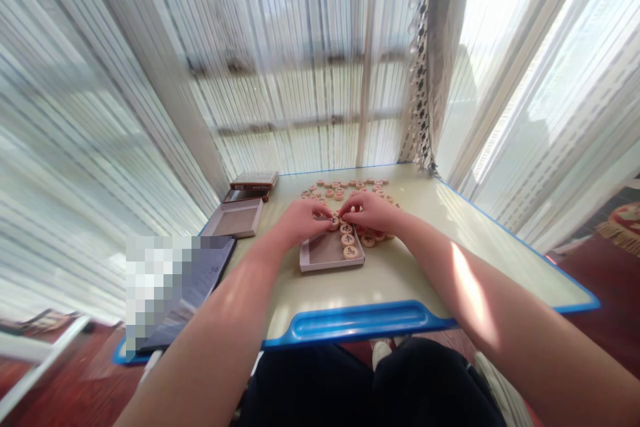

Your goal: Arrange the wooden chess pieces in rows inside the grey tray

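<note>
A shallow open box (327, 265) lies in front of me, with several round wooden xiangqi pieces lined along its right side. Black characters mark these pieces, among them the nearest piece (351, 253). My left hand (306, 220) reaches over the box's far left part, its thumb and fingers closed on a xiangqi piece (335, 223) near the far edge. From the other side, my right hand (371, 212) has its fingers pinched together at that same piece. Its fingertips partly hide the contact. Below my right palm, a loose piece (369, 241) lies beside the box.
Many more xiangqi pieces (339, 195) spread over the table (425, 240) beyond my hands. At left lie another open box (239, 219), stacked books or boxes (254, 180) and a dark flat folder-like item (200, 280). A blue tray edge (360, 321) runs along the front; curtains (310, 80) hang behind.
</note>
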### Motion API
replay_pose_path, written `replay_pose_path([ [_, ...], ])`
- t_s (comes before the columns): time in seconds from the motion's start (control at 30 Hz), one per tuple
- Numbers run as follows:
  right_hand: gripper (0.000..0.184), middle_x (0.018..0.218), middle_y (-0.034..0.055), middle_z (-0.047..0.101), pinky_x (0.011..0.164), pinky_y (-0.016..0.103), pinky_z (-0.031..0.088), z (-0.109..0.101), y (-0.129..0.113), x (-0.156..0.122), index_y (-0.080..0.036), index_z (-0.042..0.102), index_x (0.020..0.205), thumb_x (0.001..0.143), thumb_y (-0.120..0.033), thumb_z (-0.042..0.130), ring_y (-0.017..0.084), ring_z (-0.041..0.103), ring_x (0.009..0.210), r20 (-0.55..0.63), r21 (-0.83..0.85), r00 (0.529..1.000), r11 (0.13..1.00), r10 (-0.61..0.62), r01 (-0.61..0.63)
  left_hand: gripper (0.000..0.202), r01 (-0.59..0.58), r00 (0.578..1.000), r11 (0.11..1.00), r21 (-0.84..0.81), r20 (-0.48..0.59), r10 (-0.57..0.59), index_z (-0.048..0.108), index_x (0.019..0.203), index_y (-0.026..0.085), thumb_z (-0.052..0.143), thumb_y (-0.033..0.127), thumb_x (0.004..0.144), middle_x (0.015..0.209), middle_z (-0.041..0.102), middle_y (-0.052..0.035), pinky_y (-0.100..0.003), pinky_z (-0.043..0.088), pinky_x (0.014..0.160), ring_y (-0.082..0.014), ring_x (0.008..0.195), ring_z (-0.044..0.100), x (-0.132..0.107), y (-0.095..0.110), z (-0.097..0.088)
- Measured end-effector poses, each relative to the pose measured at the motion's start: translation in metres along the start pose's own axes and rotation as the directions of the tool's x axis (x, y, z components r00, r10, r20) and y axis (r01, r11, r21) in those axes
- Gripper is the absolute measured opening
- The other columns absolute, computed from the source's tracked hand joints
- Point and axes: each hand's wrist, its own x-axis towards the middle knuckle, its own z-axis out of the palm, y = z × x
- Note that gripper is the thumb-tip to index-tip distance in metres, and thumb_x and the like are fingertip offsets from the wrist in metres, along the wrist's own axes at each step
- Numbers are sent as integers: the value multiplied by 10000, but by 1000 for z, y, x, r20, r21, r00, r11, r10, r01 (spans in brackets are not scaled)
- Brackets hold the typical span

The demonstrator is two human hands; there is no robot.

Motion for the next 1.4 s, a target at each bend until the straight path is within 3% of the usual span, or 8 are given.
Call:
replay_pose_path([
  [0.27, 134, 787, 13, 659, 709, 259, 444, 1, 2, 1, -220, 703, 779, 706, -263, 599, 150, 578, 756, 6, 6, 999, 999, 33, -33, 225, 29, 999, 1000, 5, 15, -29, 709, 804, 229, 625, 387, 668, 831, 696, 6, -238, 473, 732, -156, 785, 620, -1, 0, 1],
  [0.77, 145, 805, 12, 638, 689, 265, 436, 0, 1, -1, -241, 707, 794, 703, -274, 599, 156, 571, 766, -10, -21, 998, 998, 57, -57, 286, -30, 999, 999, 34, 32, 29, 700, 918, 223, 601, 382, 702, 888, 692, -22, -257, 478, 762, -166, 814, 616, 0, -4, 3],
  [0.93, 133, 813, 18, 644, 752, 287, 440, 1, 4, 1, -238, 706, 777, 706, -286, 605, 173, 573, 826, -26, -10, 999, 999, 34, -35, 290, 5, 1000, 999, 42, 20, -6, 695, 911, 222, 609, 395, 695, 901, 688, -26, -263, 476, 779, -172, 836, 613, 0, -2, 4],
  [1.13, 139, 781, 17, 643, 705, 276, 439, 2, 6, 1, -236, 705, 788, 705, -288, 607, 167, 570, 781, -27, -35, 999, 999, 37, -38, 296, 15, 1000, 1000, 26, 13, -15, 688, 887, 217, 638, 403, 662, 911, 681, -27, -263, 476, 777, -178, 855, 611, -1, 1, 2],
  [1.27, 145, 816, 18, 647, 709, 266, 430, 3, 6, 1, -230, 699, 797, 718, -280, 588, 158, 566, 772, -29, -26, 999, 999, 20, -21, 346, 40, 997, 999, 35, -63, -38, 683, 903, 204, 603, 456, 681, 929, 675, -36, -276, 478, 773, -185, 854, 608, 0, 3, -1],
  [1.4, 181, 820, 20, 652, 734, 272, 415, 4, 6, 3, -227, 697, 815, 755, -304, 545, 164, 560, 790, -33, -37, 999, 999, -2, 1, 346, 25, 977, 984, 178, -212, 13, 677, 958, 179, 480, 403, 784, 1020, 658, -59, -305, 403, 928, -196, 999, 565, 8, -5, -2],
])
